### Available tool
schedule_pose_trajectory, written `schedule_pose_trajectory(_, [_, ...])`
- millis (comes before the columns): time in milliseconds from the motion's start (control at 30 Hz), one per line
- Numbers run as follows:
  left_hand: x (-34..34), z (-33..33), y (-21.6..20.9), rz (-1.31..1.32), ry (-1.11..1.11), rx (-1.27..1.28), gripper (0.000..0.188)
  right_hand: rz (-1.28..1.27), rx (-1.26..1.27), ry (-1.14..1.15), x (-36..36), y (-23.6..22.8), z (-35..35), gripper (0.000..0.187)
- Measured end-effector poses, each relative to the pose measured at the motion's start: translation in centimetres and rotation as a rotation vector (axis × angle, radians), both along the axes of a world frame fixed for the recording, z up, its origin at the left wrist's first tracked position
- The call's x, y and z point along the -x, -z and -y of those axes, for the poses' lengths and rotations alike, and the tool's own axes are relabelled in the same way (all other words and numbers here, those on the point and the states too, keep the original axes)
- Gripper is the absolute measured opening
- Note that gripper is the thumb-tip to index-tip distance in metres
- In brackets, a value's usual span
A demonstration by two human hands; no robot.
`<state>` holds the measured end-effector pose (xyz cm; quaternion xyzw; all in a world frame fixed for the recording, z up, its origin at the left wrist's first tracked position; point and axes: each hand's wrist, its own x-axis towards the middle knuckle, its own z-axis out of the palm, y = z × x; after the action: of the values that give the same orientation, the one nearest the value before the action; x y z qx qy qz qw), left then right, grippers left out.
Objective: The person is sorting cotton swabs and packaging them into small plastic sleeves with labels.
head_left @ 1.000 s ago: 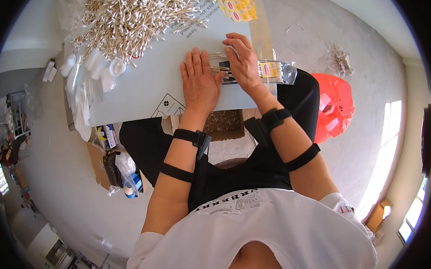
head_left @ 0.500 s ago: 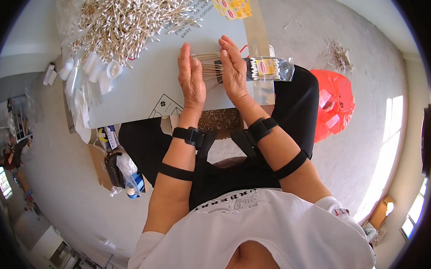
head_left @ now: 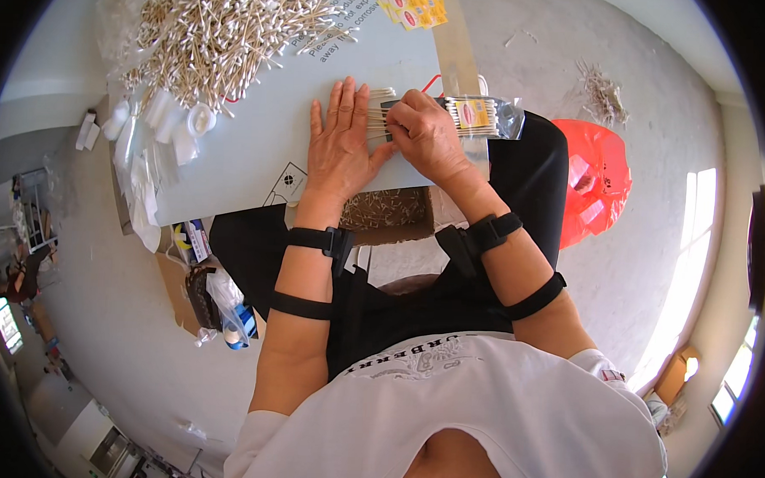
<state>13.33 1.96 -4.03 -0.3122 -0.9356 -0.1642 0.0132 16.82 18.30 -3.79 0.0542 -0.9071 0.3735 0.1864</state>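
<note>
My left hand [head_left: 342, 141] lies flat on the grey printed board, fingers stretched out, over one end of a thin row of cotton swabs [head_left: 376, 121]. Beside it my right hand [head_left: 428, 135] is closed, its fingertips pinched down over the same swabs and a dark strip [head_left: 389, 103]. What the pinch holds is hidden under the fingers. Just right of that hand, a clear bag [head_left: 511, 119] of swabs with a yellow label card [head_left: 474, 113] reaches past the board's right edge.
A big heap of loose swabs [head_left: 212, 39] covers the board's far left, with clear plastic bags [head_left: 144, 188] hanging below. Yellow cards [head_left: 412, 6] lie at the far edge. A box of swabs [head_left: 392, 214] stands below the near edge; a red bag [head_left: 595, 183] is at right.
My left hand has turned from upright on its edge to palm down, flat on the swabs. My right fingers have curled from straight into a pinch. The swabs' left ends are now partly covered.
</note>
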Motion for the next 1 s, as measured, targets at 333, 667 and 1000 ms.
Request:
schedule_pose_trajectory(333, [-0.1, -0.1, 0.0, -0.017, 0.001, 0.002, 0.094, 0.074, -0.199, -0.041, 0.5, 0.2, -0.3, 0.009])
schedule_pose_trajectory(667, [-0.2, -0.1, 0.1, -0.033, -0.008, -0.037, 0.093, 0.061, -0.366, -0.099, 0.8, -0.8, -0.5, 0.010])
schedule_pose_trajectory(1000, [-0.4, -0.3, 0.1, -0.037, -0.010, -0.020, 0.089, 0.494, -0.118, 0.142, 1.7, -2.0, 0.0, 0.014])
